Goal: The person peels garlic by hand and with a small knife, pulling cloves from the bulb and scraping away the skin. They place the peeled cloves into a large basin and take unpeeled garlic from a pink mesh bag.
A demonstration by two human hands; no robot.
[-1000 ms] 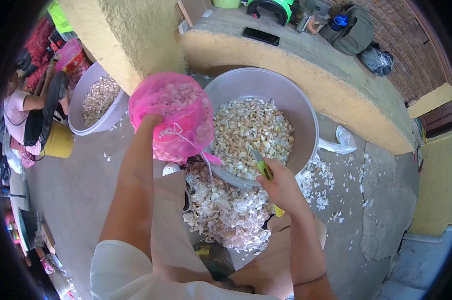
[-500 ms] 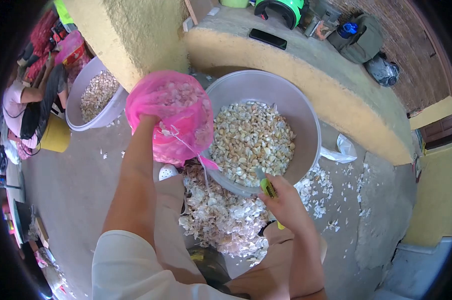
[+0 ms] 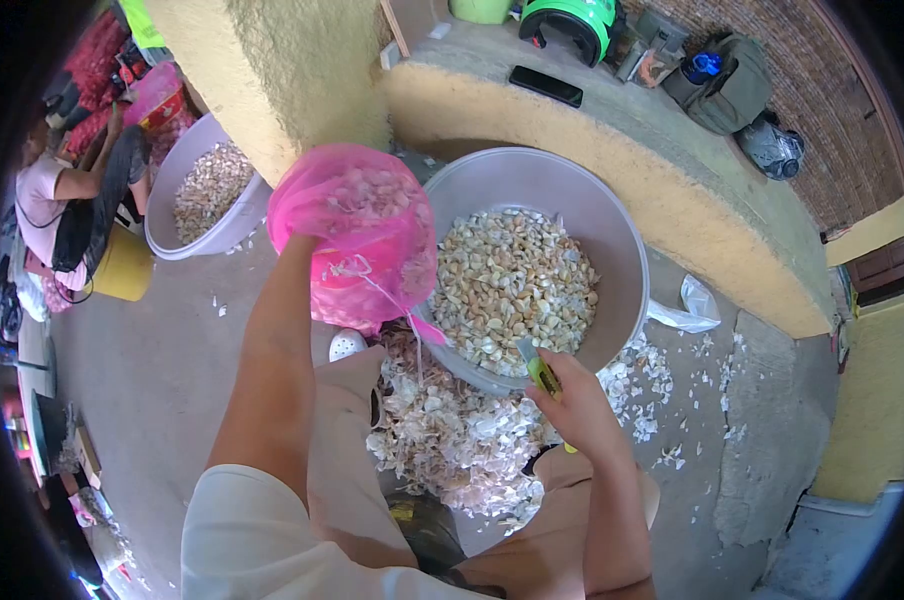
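Observation:
My left hand (image 3: 310,240) reaches into a pink mesh bag (image 3: 372,285) that holds garlic; its fingers are hidden inside. My right hand (image 3: 578,402) is closed around a yellow-green cutter knife (image 3: 544,377), its blade pointing up over the near rim of a large pale tub (image 3: 622,235). Peeled-apart garlic cloves (image 3: 512,290) cover the tub's bottom. A white tie string (image 3: 377,285) dangles down the bag's front. Beneath the tub's near side, a heap of papery garlic skins (image 3: 462,440) lies between my legs.
A curved ledge (image 3: 672,170) runs behind the tub, carrying a phone (image 3: 546,86), a green helmet (image 3: 570,25) and a backpack (image 3: 724,85). A yellow pillar (image 3: 282,70) stands behind the bag. At left, another person (image 3: 47,195) sits by a second tub (image 3: 222,238).
The view has shifted slightly, so the scene sits a little further right and lower. My left hand stays in the bag; my right hand keeps its hold on the cutter knife.

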